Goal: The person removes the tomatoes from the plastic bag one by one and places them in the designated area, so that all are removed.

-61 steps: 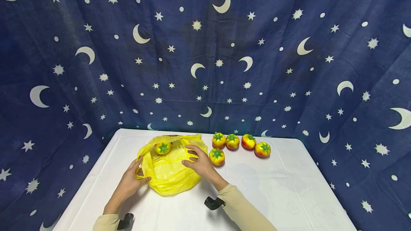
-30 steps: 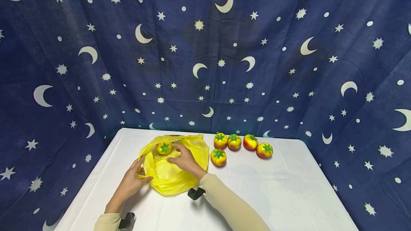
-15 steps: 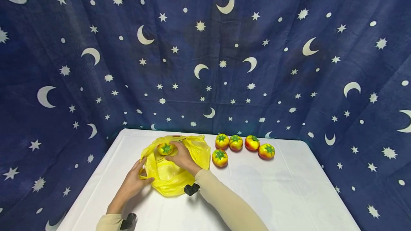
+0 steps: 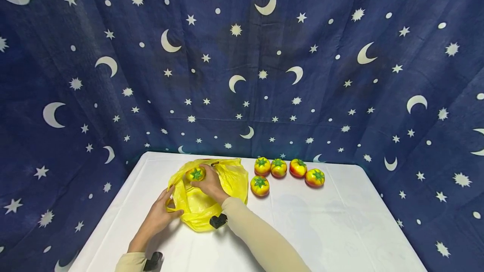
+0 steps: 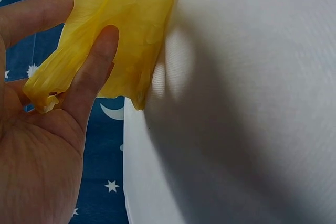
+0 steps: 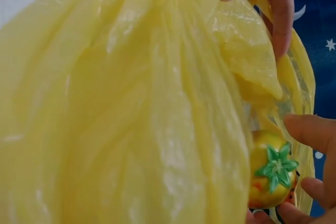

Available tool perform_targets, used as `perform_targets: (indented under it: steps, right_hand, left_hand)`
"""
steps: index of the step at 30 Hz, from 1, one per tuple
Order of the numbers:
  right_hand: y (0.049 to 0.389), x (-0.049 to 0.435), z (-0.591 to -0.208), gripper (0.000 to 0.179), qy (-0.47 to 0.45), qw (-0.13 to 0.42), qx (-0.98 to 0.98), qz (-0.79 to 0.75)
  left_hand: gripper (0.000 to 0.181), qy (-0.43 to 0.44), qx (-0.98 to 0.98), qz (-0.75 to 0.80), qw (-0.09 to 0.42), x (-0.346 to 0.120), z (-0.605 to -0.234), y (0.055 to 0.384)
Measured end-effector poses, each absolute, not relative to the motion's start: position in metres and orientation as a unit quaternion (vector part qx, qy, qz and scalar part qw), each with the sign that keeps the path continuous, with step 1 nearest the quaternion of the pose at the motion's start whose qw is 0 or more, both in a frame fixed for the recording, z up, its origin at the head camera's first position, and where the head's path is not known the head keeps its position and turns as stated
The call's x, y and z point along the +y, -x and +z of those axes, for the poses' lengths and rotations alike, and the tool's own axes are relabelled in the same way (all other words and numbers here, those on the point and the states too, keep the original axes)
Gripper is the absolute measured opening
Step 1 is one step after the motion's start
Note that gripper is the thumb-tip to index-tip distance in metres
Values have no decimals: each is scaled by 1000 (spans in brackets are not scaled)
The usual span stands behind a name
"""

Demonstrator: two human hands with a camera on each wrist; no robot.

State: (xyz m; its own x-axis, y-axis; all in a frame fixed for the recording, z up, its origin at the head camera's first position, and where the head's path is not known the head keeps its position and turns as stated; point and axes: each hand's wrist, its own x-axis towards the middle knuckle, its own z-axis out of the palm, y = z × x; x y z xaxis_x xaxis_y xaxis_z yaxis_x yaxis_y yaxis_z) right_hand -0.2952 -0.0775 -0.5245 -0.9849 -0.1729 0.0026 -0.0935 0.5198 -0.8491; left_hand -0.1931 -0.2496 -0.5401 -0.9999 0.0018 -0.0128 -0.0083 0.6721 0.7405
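A yellow plastic bag (image 4: 198,221) lies on the white table with its mouth spread toward me. My left hand (image 4: 159,211) holds the bag's left rim, with thumb and fingers on either side of the plastic in the left wrist view. Inside the bag, near its back, is a yellow-red toy tomato (image 4: 195,174) with a green star-shaped leaf top. My right hand (image 4: 210,183) reaches through the mouth, its thumb and fingers round the tomato's right side. In the right wrist view, bag folds hide part of the tomato and the right hand shows only at the edge.
To the right of the bag, several more toy tomatoes stand on the white table (image 4: 321,230): one near tomato (image 4: 259,186) close to the bag, the others in a row behind it. A dark blue curtain (image 4: 242,62) with moons and stars hangs behind the table.
My right hand has moved left from the bag's right rim into its mouth and taken hold of the toy tomato. The left hand keeps its hold on the left rim.
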Motion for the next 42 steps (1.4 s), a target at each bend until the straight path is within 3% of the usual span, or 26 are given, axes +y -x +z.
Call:
perform_targets:
  steps: [14, 22, 42]
  right_hand:
    - [302, -95, -523, 70, 73, 9, 886, -458]
    - [307, -94, -526, 61, 57, -3, 879, -474]
    - [312, -90, -538, 54, 62, -4, 888, -456]
  left_hand:
    - [98, 5, 915, 404, 6, -256, -536, 188]
    - [98, 3, 916, 402, 9, -254, -537, 189]
    - [96, 0, 917, 398, -5, -253, -541, 192]
